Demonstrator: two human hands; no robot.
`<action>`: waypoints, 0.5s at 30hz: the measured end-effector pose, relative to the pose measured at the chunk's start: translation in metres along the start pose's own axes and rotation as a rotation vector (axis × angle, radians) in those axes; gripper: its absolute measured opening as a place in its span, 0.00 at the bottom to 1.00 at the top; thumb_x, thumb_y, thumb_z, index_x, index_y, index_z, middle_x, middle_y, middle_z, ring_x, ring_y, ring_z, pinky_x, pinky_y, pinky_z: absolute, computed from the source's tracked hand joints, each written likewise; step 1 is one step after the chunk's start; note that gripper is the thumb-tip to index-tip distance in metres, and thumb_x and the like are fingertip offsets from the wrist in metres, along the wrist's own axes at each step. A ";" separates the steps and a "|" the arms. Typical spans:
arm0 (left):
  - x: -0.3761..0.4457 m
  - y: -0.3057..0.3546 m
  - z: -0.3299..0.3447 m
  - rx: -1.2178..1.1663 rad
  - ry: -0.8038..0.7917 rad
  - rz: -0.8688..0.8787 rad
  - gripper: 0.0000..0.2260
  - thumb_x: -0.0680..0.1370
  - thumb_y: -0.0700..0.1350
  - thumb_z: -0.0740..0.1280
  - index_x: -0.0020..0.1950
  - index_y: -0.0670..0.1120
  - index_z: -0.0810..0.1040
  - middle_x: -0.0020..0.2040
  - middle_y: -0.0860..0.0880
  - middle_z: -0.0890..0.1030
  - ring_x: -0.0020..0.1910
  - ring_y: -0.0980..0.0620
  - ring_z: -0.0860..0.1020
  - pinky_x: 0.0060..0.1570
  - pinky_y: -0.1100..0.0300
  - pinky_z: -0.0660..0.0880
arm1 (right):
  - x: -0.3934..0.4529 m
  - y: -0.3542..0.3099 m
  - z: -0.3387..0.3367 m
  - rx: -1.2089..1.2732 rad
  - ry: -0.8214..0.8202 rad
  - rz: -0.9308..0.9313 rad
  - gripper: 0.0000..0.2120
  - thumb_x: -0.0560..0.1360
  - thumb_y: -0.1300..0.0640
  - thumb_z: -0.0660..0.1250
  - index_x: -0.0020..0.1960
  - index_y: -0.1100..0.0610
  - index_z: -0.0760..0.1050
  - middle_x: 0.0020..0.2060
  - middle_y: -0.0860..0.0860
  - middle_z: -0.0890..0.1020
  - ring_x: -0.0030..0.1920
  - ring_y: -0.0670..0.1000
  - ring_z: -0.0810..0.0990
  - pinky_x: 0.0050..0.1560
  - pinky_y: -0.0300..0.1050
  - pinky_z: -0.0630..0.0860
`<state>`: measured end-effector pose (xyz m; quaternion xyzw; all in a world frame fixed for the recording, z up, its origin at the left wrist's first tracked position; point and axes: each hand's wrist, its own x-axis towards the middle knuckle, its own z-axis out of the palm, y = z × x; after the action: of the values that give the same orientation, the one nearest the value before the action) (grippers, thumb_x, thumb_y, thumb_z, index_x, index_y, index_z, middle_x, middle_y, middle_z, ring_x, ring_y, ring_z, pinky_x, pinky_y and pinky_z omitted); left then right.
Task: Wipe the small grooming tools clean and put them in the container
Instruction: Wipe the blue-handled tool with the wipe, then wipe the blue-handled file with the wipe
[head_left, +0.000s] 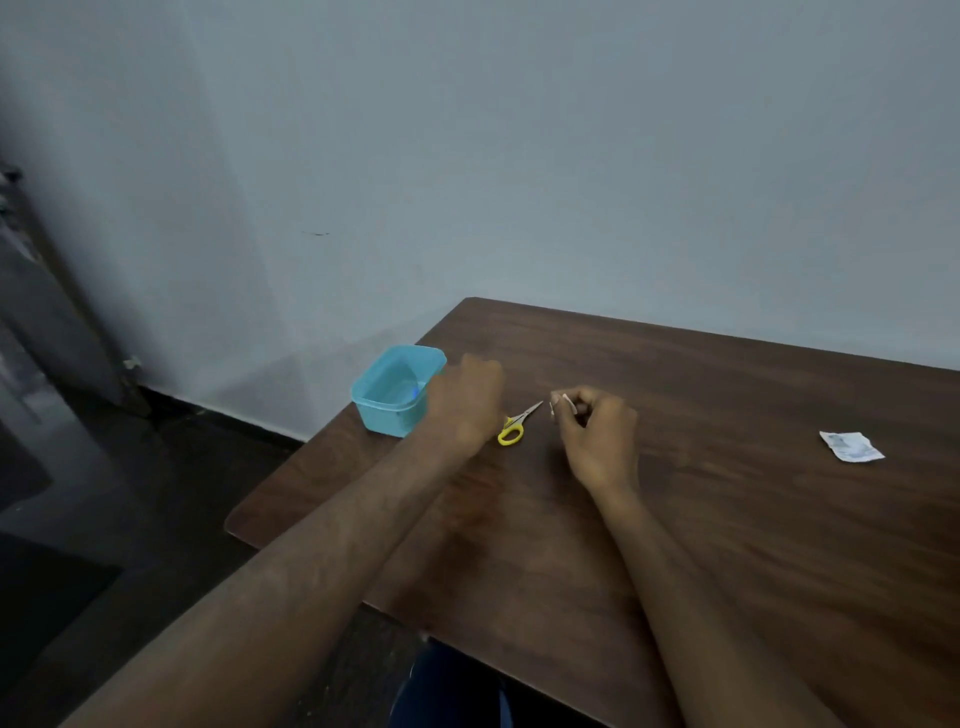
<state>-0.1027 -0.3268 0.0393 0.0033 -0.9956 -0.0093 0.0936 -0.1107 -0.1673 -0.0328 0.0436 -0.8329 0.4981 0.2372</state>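
On the wood-grain table (727, 467), right hand (602, 441) pinches a small white wipe (563, 402); left hand's (465, 397) grip is unclear.

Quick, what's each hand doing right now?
Left hand: at the blue container, fingers hidden from view; cannot tell if it holds anything.
Right hand: curled, pinching a small white wipe.

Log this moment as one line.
left hand: at tub rim, grip unclear | right hand: pinches white wipe | scissors: on table between hands | wrapper: far right
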 end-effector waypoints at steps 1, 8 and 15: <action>0.000 0.000 0.005 0.005 -0.016 -0.017 0.08 0.79 0.42 0.72 0.57 0.42 0.82 0.59 0.41 0.80 0.56 0.38 0.83 0.42 0.52 0.73 | 0.000 0.001 0.000 0.002 -0.011 0.004 0.07 0.81 0.56 0.72 0.46 0.55 0.87 0.36 0.48 0.86 0.35 0.42 0.81 0.34 0.28 0.67; 0.001 -0.010 0.009 -0.054 0.026 -0.007 0.05 0.83 0.40 0.68 0.53 0.38 0.81 0.54 0.37 0.82 0.50 0.36 0.83 0.41 0.49 0.75 | 0.002 0.000 0.003 0.035 -0.030 0.001 0.07 0.81 0.57 0.72 0.46 0.55 0.87 0.36 0.46 0.86 0.36 0.41 0.81 0.35 0.26 0.68; -0.004 -0.016 0.005 0.106 0.008 -0.036 0.09 0.81 0.33 0.67 0.61 0.40 0.79 0.60 0.39 0.78 0.57 0.37 0.82 0.45 0.50 0.75 | 0.002 0.001 0.004 0.034 -0.034 -0.007 0.07 0.81 0.56 0.72 0.47 0.55 0.87 0.35 0.45 0.84 0.35 0.38 0.79 0.34 0.27 0.69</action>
<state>-0.0995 -0.3425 0.0329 0.0263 -0.9940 0.0420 0.0972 -0.1138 -0.1696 -0.0344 0.0588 -0.8282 0.5105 0.2238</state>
